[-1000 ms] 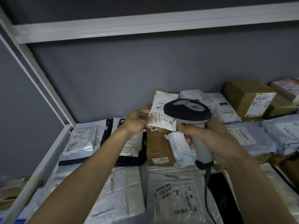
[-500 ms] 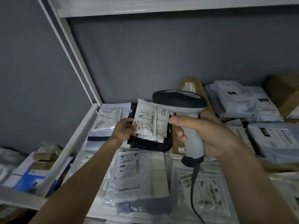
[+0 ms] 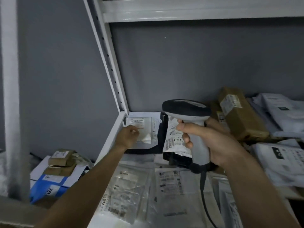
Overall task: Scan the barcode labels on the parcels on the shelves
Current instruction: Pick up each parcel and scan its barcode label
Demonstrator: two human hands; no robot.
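My right hand (image 3: 213, 145) grips the handle of a grey and black barcode scanner (image 3: 185, 109), head pointing away towards the shelf, its cable hanging down. My left hand (image 3: 127, 137) reaches to the shelf's back left corner, where its fingertips touch a white labelled parcel (image 3: 148, 127) lying flat. A small white pouch with labels (image 3: 172, 142) lies free on a black bag (image 3: 143, 150), partly hidden behind the scanner and my right fingers. Flat clear-wrapped parcels (image 3: 171, 191) with labels cover the front of the shelf.
A brown box (image 3: 238, 117) leans at the back right, with grey mailer bags (image 3: 279, 162) beyond it. The white shelf upright (image 3: 111, 66) runs down the left side. The neighbouring bay holds a blue and white box (image 3: 49, 180) with small brown packets on top.
My left hand let go of the small white pouch, which now lies on the black bag, and moved left to the corner parcel. The view swung left; the scanner stays in my right hand.
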